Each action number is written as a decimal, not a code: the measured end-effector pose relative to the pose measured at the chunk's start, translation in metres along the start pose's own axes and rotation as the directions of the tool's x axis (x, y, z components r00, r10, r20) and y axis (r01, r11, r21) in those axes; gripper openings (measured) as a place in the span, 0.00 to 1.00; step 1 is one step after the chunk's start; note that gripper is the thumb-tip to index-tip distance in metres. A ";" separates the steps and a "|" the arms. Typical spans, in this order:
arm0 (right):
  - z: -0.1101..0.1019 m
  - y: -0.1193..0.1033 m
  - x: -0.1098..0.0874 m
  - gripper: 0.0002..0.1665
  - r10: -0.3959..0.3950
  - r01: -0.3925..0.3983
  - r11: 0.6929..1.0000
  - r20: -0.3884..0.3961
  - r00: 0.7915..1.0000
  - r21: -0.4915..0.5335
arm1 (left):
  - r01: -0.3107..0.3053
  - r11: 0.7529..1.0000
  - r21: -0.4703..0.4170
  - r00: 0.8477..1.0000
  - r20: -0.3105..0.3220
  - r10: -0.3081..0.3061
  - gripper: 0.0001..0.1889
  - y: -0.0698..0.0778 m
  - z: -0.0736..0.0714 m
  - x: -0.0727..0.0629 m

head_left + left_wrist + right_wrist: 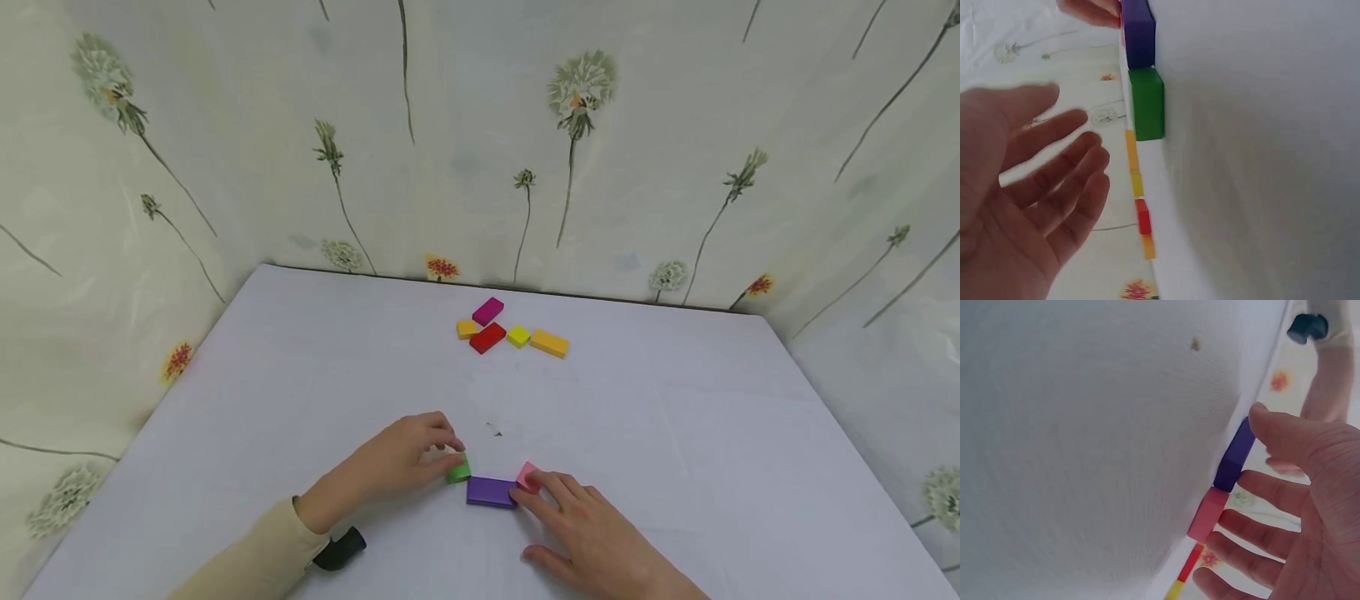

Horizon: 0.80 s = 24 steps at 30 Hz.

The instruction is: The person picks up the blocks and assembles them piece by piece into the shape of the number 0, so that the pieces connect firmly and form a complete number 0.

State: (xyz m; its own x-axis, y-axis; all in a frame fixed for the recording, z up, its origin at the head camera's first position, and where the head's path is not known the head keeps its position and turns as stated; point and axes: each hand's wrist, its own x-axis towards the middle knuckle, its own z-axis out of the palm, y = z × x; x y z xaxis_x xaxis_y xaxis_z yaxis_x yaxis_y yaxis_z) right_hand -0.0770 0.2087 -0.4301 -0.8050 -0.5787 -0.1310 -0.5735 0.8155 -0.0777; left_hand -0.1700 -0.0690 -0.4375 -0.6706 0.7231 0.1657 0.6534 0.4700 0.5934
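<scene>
A purple block (491, 492) lies flat on the white table, its long side crosswise. Against its left end sits a green block (458, 469), and a pink block (527, 476) meets its right end. My left hand (412, 454) hovers over the green block with loosely bent fingers; the left wrist view shows a gap between them and the green block (1147, 104). My right hand (592, 533) has its fingertips at the pink block (1208, 514) and the purple block's right end, fingers spread and relaxed. Whether those fingertips press cannot be told.
Farther back lie a magenta block (488, 311), a red block (488, 338), a small orange block (467, 329), a yellow block (518, 336) and a longer orange block (550, 343). A small speck (494, 429) marks the table (337, 358). Flower-patterned curtains (465, 167) border it.
</scene>
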 end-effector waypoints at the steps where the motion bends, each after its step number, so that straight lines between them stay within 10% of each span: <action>1: 0.000 0.000 0.000 0.37 -0.001 0.001 1.000 -0.001 1.000 -0.002 | -0.037 0.998 0.045 0.999 0.016 0.036 0.09 0.004 0.000 -0.004; 10: 0.000 0.001 -0.001 0.37 -0.004 0.004 1.000 -0.006 1.000 0.011 | -0.270 0.928 0.257 0.957 0.180 0.228 0.20 0.028 0.015 -0.026; 24: 0.001 0.000 -0.001 0.37 -0.001 0.001 1.000 -0.004 1.000 0.012 | -0.221 0.888 0.404 0.954 0.277 0.112 0.29 0.037 0.023 -0.035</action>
State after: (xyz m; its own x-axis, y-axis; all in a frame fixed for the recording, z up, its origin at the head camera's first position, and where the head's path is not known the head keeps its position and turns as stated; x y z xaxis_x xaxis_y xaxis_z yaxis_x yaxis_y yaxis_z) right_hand -0.0756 0.2090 -0.4306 -0.8048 -0.5798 -0.1267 -0.5729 0.8148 -0.0894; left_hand -0.1142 -0.0651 -0.4392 -0.4695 0.8829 0.0062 0.8703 0.4616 0.1719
